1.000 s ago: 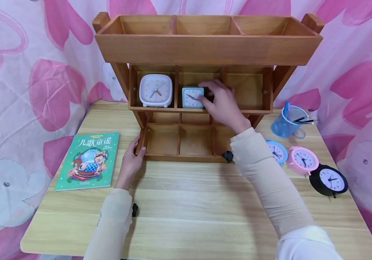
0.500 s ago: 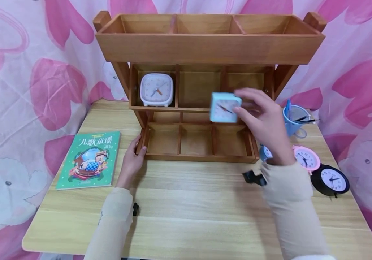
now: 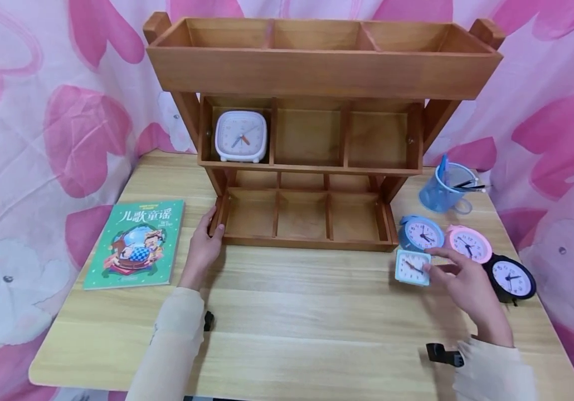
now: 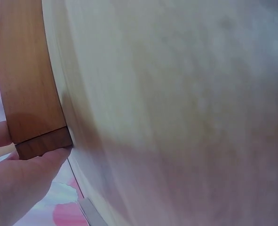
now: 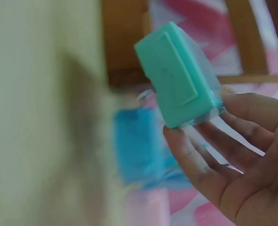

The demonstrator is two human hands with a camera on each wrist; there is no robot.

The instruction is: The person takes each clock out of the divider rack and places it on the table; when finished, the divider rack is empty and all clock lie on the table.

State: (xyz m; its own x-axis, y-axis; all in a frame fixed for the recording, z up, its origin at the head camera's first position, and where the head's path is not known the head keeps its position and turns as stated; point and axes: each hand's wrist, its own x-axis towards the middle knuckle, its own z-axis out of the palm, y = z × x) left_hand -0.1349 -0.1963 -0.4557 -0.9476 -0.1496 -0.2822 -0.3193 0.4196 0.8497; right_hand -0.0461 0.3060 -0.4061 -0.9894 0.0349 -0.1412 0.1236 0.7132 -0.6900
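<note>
Pale wood-grain tabletop (image 3: 297, 328) fills the near part of the scene. On its right side, the right hand (image 3: 467, 287) pinches a teal square alarm clock (image 3: 410, 268) between thumb and fingers; whether the clock touches the wood cannot be told. Only the right wrist view shows its plain teal side with a raised rectangular panel. Just right of that hand lies a round black alarm clock (image 3: 511, 277).

Across on the left, the left hand (image 3: 204, 248) grips the left end of the lowest tier of a three-tier wooden shelf (image 3: 324, 73); the left wrist view alone shows the dark end piece and its seam. Left of it lies a green picture book (image 3: 136, 245), titled 儿歌童谣 in white, its smaller print illegible.

Farther right, a round pink alarm clock (image 3: 469, 245) and a round blue alarm clock (image 3: 421, 232) lie side by side, the blue one just behind the teal one. Beyond them, a blue mesh cup (image 3: 436, 192) holds pens (image 3: 442, 169). A white square alarm clock (image 3: 241, 136) stands in the shelf's middle tier, left compartment. Behind everything hangs cloth (image 3: 88, 145) printed with pink hearts.
</note>
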